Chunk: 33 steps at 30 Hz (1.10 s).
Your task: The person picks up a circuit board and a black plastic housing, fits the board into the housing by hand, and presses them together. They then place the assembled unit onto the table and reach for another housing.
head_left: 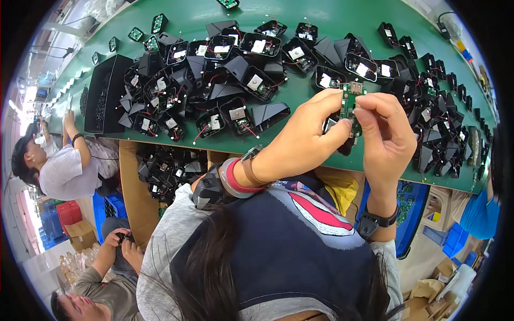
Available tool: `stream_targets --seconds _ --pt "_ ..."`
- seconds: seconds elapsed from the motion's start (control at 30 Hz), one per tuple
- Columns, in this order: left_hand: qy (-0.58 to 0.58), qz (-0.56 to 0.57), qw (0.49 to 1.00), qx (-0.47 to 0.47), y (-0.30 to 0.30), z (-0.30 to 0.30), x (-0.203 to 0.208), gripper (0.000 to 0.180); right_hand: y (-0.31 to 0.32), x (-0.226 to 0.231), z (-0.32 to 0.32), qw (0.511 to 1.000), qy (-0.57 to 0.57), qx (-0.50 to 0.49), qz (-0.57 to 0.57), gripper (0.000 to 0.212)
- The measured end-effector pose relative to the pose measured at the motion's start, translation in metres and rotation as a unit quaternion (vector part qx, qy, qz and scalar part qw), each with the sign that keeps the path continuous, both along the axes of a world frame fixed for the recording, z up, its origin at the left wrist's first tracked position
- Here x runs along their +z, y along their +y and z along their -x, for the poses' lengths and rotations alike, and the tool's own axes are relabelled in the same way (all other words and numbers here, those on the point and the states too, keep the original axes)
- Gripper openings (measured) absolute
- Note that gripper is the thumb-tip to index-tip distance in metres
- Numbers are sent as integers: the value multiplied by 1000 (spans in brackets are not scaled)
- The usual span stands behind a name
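Observation:
A small green circuit board (352, 101) with a metal port at its far end is held up over the table's near side. My left hand (308, 128) is closed on its left edge, thumb bent over the lower part. From the other side my right hand (390, 136) pinches the board's right edge between thumb and forefinger. Part of a black plastic housing (347, 147) shows just below the board; whether a hand holds it too is hidden. Beyond my hands lie open black housings (258, 81) with white parts and red wires inside.
A green table (289, 10) carries heaps of housings left and right. At left stands a black bin (104, 96) of small dark parts. Below the edge are a cardboard box (130, 182) of housings and a blue tray (411, 214) with boards. Other people sit at left.

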State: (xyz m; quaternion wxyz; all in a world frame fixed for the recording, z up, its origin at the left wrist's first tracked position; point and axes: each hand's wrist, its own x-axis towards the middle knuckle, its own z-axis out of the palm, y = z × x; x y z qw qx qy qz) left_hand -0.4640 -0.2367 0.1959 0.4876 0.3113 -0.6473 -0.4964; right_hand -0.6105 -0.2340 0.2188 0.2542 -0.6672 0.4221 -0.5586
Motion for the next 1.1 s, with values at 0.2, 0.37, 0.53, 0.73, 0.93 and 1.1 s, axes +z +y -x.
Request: stream_targets --seconds 0.2,0.37,0.53,0.73,0.93,1.1 --pt "51 -235 969 -48 3 -2 20 32 9 7 14 984 170 -20 40 12" --pt "8 -201 975 -96 2 -2 16 50 10 -2 18 995 101 -13 5 13" --pt "-17 -24 998 -48 6 8 5 67 11 -6 18 998 14 26 -63 12" --pt "-17 -58 998 -28 8 6 9 63 10 -3 14 999 39 -1 -35 11" --pt "7 -17 1000 -8 10 9 6 59 14 -8 16 1000 1 -6 -11 28" --pt "-13 12 1000 14 12 10 6 58 23 -3 19 978 189 -72 52 36"
